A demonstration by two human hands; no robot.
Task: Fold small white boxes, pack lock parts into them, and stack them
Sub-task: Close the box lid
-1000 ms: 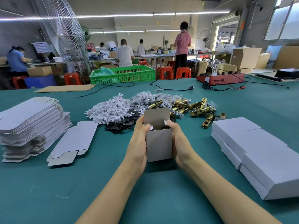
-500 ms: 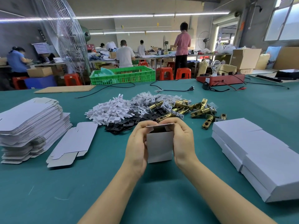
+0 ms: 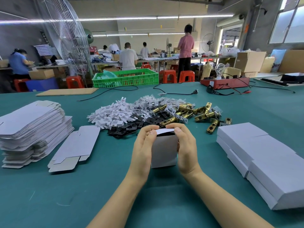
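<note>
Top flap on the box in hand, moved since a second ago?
Yes. The flap has folded down from upright onto the box top, below the black plates behind.

I look across a teal-covered table (image 3: 49, 195) into a workshop with grey walls (image 3: 14, 40); long tube lights (image 3: 115, 18) run under the ceiling; windows (image 3: 289, 25) sit high at the right, beside a bright doorway (image 3: 230, 40); a large wire-caged fan (image 3: 69, 41) stands at the left, a smaller fan (image 3: 209, 42) further back; a green plastic crate (image 3: 126, 78) rests at the table's far edge, with red stools (image 3: 186, 76) behind it; people work at long benches (image 3: 164, 58) by the far wall, one standing in a pink top (image 3: 185, 44); brown cartons (image 3: 248, 60) are piled at the right.
</note>
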